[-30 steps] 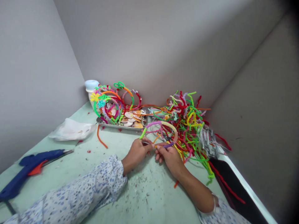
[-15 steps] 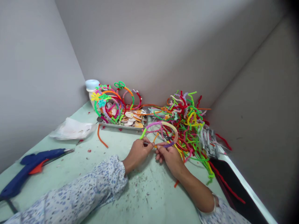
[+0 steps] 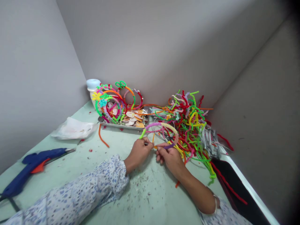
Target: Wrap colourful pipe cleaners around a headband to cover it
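Note:
A headband [image 3: 172,127] wrapped in green, pink, cream and purple fuzzy wire arches up between my hands. My left hand [image 3: 140,151] has thumb and forefinger pinched on an orange pipe cleaner [image 3: 153,137], whose short end sticks up beside the band. My right hand [image 3: 169,157] is closed on the purple end of the headband, with its thumb on top and the other fingers curled under. The two sets of fingertips are almost touching. What lies directly under them is hidden.
Behind stands a metal tray [image 3: 126,126] with shell-like pieces and finished headbands [image 3: 112,103]. To the right is a heap of coloured pipe cleaners [image 3: 191,125]. At the left lie a blue glue gun [image 3: 35,165] and a plastic bag [image 3: 75,128]. Walls enclose the table [image 3: 150,200].
The orange pipe cleaner's free end has swung slightly left and stands more upright. Both hands keep their grip with hardly any movement. The view has shifted a little.

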The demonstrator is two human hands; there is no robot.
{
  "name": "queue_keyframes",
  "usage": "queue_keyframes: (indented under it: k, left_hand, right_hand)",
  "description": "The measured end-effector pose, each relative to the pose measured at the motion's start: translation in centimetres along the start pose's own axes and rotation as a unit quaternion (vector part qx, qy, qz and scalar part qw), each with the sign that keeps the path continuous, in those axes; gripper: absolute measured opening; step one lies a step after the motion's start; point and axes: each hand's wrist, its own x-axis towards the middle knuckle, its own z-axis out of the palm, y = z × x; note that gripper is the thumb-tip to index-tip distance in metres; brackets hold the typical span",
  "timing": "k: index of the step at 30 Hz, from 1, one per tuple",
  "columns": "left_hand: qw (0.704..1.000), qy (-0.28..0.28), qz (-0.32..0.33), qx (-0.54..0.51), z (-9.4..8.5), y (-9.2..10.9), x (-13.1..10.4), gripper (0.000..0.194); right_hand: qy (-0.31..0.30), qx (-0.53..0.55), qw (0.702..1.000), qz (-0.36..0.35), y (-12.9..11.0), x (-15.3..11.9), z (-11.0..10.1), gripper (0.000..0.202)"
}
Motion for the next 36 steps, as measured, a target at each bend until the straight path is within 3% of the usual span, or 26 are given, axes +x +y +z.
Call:
queue_keyframes:
  k: [6,13,21,26,36]
  left_hand:
    - [1.000,-0.012,-0.010,-0.027,-0.01,-0.15,0.14,0.014]
    - [0.997,-0.037,0.018,-0.066,0.04,-0.31,-0.12,0.031]
    - [0.988,-0.027,0.055,-0.143,0.02,-0.02,-0.13,0.014]
    - [0.988,-0.055,0.054,-0.132,-0.03,-0.40,-0.19,0.011]
    - [0.994,-0.057,0.084,-0.042,-0.12,-0.63,-0.04,0.018]
  right_hand:
    - [0.003,0.000,1.000,-0.003,-0.11,-0.09,0.01,0.024]
    - [0.017,0.026,0.999,0.012,-0.15,0.32,-0.35,0.023]
    - [0.027,0.051,0.998,0.010,0.09,0.68,-0.46,0.020]
    - [0.023,0.060,0.998,0.016,0.05,0.74,-0.52,0.019]
    - [0.018,0.042,0.999,0.023,0.24,0.80,-0.58,0.023]
